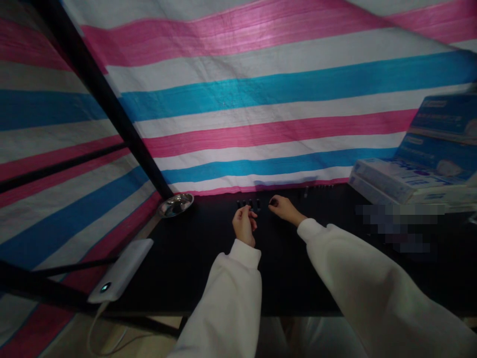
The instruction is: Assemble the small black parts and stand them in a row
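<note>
Sideways row of 4 small black upright parts on matte black worktop sits just ahead of left hand, fingers bunched, grip unclear; right hand pinches small dark piece.

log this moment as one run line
left hand: fingers pinched, beside small dark pieces | right hand: grip unclear, small dark piece at fingertips | near: steel bowl, power bank, black table

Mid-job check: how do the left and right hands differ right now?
The left hand is raised more upright with curled fingers, while the right hand reaches forward, lower and flatter. The left hand sits nearest the row of small dark parts; the right hand has a small dark piece at its fingertips. Both are bare, over the black tabletop, in white sleeves.
</note>
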`<state>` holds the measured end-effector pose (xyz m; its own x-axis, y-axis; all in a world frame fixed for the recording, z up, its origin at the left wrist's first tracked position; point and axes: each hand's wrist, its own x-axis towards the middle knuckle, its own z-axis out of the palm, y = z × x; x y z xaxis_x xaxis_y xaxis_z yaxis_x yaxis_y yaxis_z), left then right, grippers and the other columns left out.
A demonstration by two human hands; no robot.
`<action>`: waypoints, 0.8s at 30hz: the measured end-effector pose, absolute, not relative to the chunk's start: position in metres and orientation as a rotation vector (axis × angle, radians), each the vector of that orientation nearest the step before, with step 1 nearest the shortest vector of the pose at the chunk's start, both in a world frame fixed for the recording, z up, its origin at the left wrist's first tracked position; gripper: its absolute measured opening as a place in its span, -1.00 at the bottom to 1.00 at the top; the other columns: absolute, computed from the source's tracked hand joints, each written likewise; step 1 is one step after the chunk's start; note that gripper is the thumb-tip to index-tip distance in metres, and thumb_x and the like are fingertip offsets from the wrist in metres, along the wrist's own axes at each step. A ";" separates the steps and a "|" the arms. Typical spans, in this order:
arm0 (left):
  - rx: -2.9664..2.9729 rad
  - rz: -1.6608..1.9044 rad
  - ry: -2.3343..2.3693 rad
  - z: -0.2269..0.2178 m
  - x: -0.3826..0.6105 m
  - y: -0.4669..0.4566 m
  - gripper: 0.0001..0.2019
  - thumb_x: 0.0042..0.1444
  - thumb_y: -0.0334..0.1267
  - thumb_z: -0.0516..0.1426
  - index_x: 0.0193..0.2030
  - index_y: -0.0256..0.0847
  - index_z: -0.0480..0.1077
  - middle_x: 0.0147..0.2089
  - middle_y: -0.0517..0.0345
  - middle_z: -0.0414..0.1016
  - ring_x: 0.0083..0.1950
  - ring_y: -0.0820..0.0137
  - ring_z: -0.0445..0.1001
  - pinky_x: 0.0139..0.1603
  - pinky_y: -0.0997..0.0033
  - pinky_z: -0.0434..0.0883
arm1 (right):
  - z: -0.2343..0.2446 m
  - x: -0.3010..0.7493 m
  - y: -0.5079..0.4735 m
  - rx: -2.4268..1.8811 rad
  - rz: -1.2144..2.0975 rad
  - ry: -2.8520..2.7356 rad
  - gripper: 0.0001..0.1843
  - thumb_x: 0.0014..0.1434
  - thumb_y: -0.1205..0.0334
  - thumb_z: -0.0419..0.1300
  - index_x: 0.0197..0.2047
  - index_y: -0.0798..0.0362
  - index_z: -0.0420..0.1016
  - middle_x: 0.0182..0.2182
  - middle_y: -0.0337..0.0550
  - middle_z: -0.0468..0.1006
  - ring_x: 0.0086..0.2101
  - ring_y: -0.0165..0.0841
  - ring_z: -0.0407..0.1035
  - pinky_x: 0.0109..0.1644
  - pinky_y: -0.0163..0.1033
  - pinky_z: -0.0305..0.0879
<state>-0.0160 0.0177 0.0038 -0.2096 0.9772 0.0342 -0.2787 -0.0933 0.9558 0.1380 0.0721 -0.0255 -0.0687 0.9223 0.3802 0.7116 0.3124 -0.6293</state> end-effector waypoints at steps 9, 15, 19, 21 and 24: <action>0.923 1.486 1.062 0.003 -0.015 0.017 -0.72 -0.10 -0.08 0.06 -0.35 -0.27 0.24 -0.63 0.34 0.25 -0.80 0.66 0.10 -0.81 0.63 -0.08 | -0.028 0.118 0.087 -1.561 0.365 -1.999 -0.91 -0.06 0.31 0.13 -0.41 0.13 0.37 -0.47 -0.14 0.47 -0.46 -0.42 0.34 -0.44 -0.39 0.15; 0.912 1.483 1.061 0.004 -0.015 0.016 -0.73 -0.11 -0.10 0.07 -0.37 -0.27 0.24 -0.65 0.34 0.24 -0.80 0.66 0.10 -0.81 0.64 -0.08 | -0.029 0.116 0.091 -1.629 0.369 -2.044 -0.92 -0.07 0.35 0.15 -0.42 0.15 0.40 -0.44 -0.11 0.48 -0.43 -0.40 0.36 -0.43 -0.40 0.14; 0.916 1.499 1.058 0.003 -0.015 0.016 -0.73 -0.14 -0.10 0.08 -0.39 -0.28 0.25 -0.66 0.35 0.24 -0.80 0.66 0.10 -0.81 0.65 -0.08 | -0.029 0.120 0.093 -1.676 0.426 -2.065 -0.85 -0.10 0.25 0.20 -0.43 0.17 0.43 -0.47 -0.11 0.49 -0.44 -0.39 0.37 -0.45 -0.41 0.14; 0.916 1.512 1.063 0.003 -0.015 0.016 -0.73 -0.15 -0.10 0.09 -0.40 -0.28 0.25 -0.67 0.35 0.24 -0.80 0.66 0.10 -0.81 0.65 -0.07 | -0.028 0.124 0.092 -1.702 0.448 -2.073 -0.78 -0.14 0.20 0.23 -0.40 0.17 0.45 -0.45 -0.10 0.50 -0.42 -0.38 0.37 -0.43 -0.41 0.15; 0.910 1.521 1.063 0.003 -0.015 0.016 -0.74 -0.15 -0.11 0.10 -0.42 -0.28 0.25 -0.68 0.35 0.23 -0.80 0.66 0.09 -0.81 0.65 -0.06 | -0.027 0.135 0.084 -1.739 0.472 -2.090 -0.70 -0.16 0.17 0.25 -0.33 0.16 0.44 -0.40 -0.09 0.50 -0.40 -0.38 0.37 -0.41 -0.40 0.17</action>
